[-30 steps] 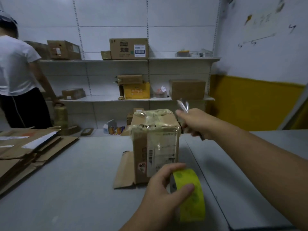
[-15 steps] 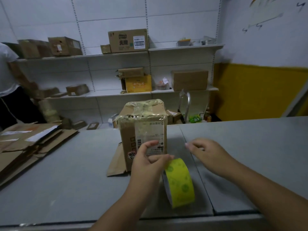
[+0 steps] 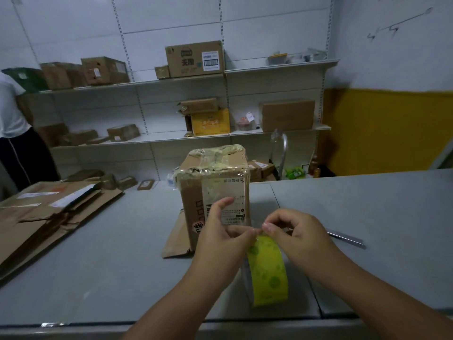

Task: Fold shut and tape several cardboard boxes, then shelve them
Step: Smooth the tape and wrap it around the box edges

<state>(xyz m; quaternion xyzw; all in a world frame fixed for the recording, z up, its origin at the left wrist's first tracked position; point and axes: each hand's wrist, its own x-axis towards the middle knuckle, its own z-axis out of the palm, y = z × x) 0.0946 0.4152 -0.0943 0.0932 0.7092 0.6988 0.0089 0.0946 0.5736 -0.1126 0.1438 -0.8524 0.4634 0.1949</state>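
Note:
A small cardboard box [image 3: 196, 195], its top covered in clear tape and a white label on its near face, stands upright on the grey table [image 3: 117, 253]. A loose cardboard flap lies under its left side. In front of it my left hand [image 3: 220, 241] holds a roll of yellow-green tape [image 3: 268, 271] on edge. My right hand [image 3: 296, 234] pinches at the top of the roll, fingertips meeting those of my left hand. A thin metal blade [image 3: 345, 238] lies on the table just right of my right hand.
Flattened cardboard sheets [image 3: 44, 217] are stacked at the table's left. White wall shelves [image 3: 274, 67] behind hold several boxes, among them a yellow one [image 3: 210, 122]. A person in a white shirt [image 3: 12, 114] stands at the far left. More boxes sit on the floor beyond the table.
My right hand put the blade down on the table and came in to the tape roll. My left hand lifted the roll closer to the box. The head view dropped lower.

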